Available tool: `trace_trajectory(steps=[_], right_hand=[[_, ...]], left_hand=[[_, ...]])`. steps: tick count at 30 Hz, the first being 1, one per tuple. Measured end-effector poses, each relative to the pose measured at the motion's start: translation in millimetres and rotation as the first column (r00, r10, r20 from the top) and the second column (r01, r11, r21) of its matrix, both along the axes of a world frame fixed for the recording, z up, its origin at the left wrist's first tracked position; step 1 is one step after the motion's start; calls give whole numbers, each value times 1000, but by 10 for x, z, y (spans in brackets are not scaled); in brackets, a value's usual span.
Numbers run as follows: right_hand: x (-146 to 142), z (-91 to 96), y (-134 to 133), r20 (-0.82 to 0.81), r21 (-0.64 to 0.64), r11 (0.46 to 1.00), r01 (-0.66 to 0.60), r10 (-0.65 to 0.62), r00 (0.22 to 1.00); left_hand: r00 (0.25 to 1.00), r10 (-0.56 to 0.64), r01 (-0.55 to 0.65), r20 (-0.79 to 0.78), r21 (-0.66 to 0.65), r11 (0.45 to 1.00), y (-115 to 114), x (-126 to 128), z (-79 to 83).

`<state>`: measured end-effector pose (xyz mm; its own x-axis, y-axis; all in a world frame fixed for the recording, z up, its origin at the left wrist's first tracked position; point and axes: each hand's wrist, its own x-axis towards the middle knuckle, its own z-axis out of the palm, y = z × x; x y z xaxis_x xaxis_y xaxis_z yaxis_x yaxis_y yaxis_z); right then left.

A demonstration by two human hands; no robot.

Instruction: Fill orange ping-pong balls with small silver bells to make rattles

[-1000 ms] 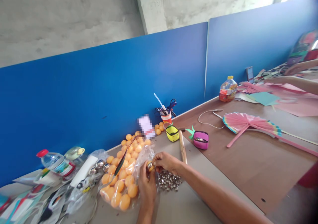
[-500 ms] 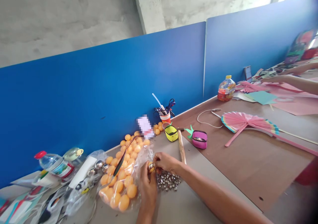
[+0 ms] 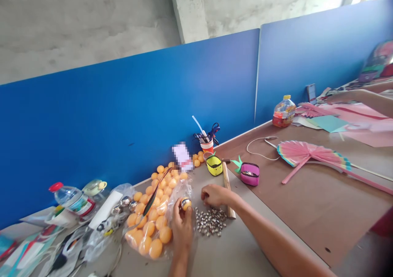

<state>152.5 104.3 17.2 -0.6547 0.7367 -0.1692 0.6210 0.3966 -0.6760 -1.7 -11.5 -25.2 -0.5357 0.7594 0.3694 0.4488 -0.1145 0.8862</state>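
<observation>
My left hand (image 3: 182, 224) is closed around an orange ball (image 3: 185, 203) that has a dark and shiny patch on its upper side. The ball looks like the other orange plastic balls (image 3: 148, 229) in the clear bag just left of that hand. At the far edge of a pile of small shiny silver beads or bells (image 3: 211, 221) is my right hand (image 3: 216, 195), its fingers curled together. Whether anything is between those fingertips is hidden. A wooden-handled hammer (image 3: 226, 179) lies behind my right wrist, partly covered by it.
Behind the hands sit a yellow pouch (image 3: 214, 166), a purple pouch (image 3: 249, 174) and a cup of tools (image 3: 206, 147). A pink paper fan (image 3: 307, 156) lies to the right. Bottles (image 3: 72, 201) and clutter stand left. A blue partition (image 3: 123, 117) borders the table; another person's arm (image 3: 362, 99) reaches in at far right.
My right hand has come away from the ball and moved right, to the far edge of the silver pile. My left hand keeps the ball, now more exposed. The view has shifted slightly.
</observation>
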Motion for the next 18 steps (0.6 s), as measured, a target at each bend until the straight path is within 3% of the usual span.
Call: trace_trajectory(steps=[4, 8, 13, 18], right_hand=[[-25, 6, -126, 190, 143, 989, -31, 4, 982], [-45, 33, -212, 217, 203, 978, -46, 1, 976], [-72, -8, -173, 108, 231, 973, -15, -10, 994], [-141, -19, -161, -135, 197, 976, 93, -67, 989]], left_hand=[[996, -46, 52, 75, -75, 996, -7, 6, 16], [998, -30, 33, 47, -75, 997, -15, 6, 52], [999, -17, 20, 32, -89, 996, -18, 10, 67], [996, -30, 37, 79, -85, 996, -6, 9, 27]])
